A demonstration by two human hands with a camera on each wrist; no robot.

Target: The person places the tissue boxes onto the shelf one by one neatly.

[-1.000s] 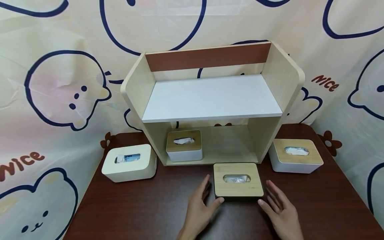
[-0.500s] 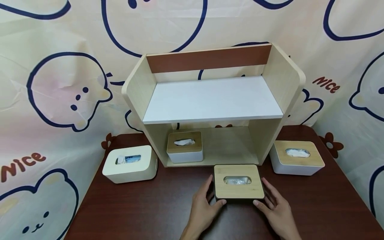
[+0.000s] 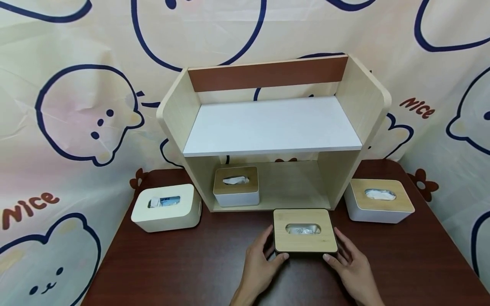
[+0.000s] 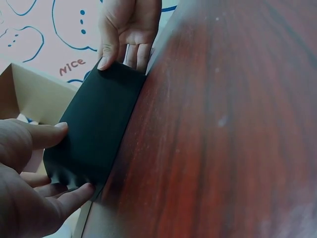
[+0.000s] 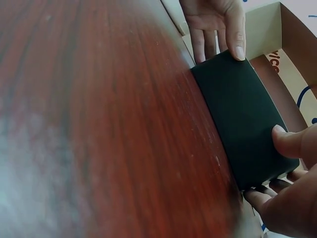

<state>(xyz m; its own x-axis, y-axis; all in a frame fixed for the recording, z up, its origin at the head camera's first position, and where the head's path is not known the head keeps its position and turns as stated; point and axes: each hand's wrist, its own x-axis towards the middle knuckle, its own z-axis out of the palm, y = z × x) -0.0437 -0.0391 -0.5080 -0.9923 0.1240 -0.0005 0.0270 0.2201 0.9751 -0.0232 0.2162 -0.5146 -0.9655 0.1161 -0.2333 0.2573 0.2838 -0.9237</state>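
Note:
A tissue box [image 3: 305, 243] with a pale wooden lid and dark sides sits on the table just before the shelf, tissue showing in its oval slot. My left hand [image 3: 259, 264] holds its left end, thumb at the front corner and fingers along the side. At the opposite end, my right hand [image 3: 354, 265] grips it the same way. The left wrist view shows the box's dark front face [image 4: 101, 116] upright, with a thumb [image 4: 58, 130] pressed on it. In the right wrist view, the right thumb [image 5: 283, 141] lies on that face, fingertips curled around the end.
Behind stands a two-tier shelf [image 3: 272, 125] with a white upper board. A smaller wood-lidded tissue box [image 3: 235, 197] is in its lower left. A cream tissue box [image 3: 168, 216] stands left of the shelf, and a white wood-lidded one [image 3: 377, 212] on the right.
Both hands have closed in on the dark-sided tissue box from either side and now grip its ends. The right hand moved left onto it. The box stays in place.

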